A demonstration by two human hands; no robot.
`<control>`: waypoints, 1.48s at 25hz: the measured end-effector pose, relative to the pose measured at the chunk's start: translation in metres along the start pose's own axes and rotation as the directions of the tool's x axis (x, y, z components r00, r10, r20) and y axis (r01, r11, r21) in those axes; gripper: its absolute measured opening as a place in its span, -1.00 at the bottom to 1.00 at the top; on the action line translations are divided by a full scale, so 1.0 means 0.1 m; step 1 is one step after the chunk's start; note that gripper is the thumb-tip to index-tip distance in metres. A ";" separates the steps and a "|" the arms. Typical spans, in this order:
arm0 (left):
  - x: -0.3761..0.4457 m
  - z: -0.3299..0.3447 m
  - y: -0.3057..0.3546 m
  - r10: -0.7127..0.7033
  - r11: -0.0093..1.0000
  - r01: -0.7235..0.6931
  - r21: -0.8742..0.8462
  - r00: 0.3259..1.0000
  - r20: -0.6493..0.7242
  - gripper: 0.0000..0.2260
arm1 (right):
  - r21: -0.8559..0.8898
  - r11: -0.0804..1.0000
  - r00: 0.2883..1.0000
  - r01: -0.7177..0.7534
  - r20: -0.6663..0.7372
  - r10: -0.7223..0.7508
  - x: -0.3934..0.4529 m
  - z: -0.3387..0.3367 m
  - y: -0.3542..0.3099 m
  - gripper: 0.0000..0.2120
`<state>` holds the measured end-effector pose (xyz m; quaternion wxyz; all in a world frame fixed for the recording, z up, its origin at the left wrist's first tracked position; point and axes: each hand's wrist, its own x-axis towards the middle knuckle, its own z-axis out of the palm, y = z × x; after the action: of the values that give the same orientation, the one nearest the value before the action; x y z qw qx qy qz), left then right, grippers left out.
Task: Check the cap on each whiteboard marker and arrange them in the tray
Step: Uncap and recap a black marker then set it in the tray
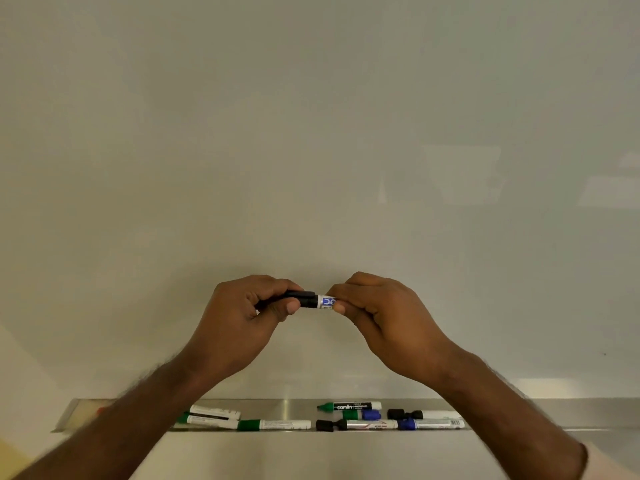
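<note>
I hold a black-capped whiteboard marker [317, 301] level in front of the whiteboard. My left hand [242, 317] grips its black cap end. The white barrel, with a blue label, is pinched by the fingers of my right hand [377, 313]. Both hands sit well above the metal tray [287, 405]. Several markers lie in that tray: a green-capped one [273, 425], a black-labelled green one [349, 406], a black-capped one [356, 425] and a blue-capped one [431, 424]. My left forearm hides the tray's left part.
The whiteboard [311, 133] fills the view above the tray. A metal ledge [311, 455] runs below the tray's front edge. Two more markers [211, 415] lie slanted at the tray's left, and a black-capped marker [422, 414] lies at its right.
</note>
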<state>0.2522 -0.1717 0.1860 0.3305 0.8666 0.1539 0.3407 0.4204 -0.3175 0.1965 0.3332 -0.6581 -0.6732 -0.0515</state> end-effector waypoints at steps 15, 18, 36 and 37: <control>-0.96 0.46 -1.63 -0.258 0.927 0.213 0.309 0.960 0.112 -0.83 | -0.116 0.954 0.934 -0.275 0.204 0.294 -0.50 1.85 0.35 -0.78; -1.16 0.61 -1.85 -0.282 0.887 0.205 0.413 0.950 0.132 -0.82 | -0.209 0.925 0.901 -0.316 0.239 0.362 -0.62 2.19 0.34 -0.79; -1.46 0.89 -2.19 -0.428 0.737 0.269 0.619 0.896 0.120 -0.84 | -0.330 0.856 0.854 -0.398 0.206 0.477 -0.99 2.56 0.51 -0.77; -1.45 0.91 -2.17 -0.419 0.747 0.269 0.608 0.900 0.117 -0.85 | -0.320 0.848 0.849 -0.422 0.188 0.493 -1.04 2.44 0.58 -0.76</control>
<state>0.2015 -0.1265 -0.0815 0.1255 0.9167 0.3660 0.0999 0.3719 -0.2745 -0.0669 0.1516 -0.8401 -0.5201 0.0277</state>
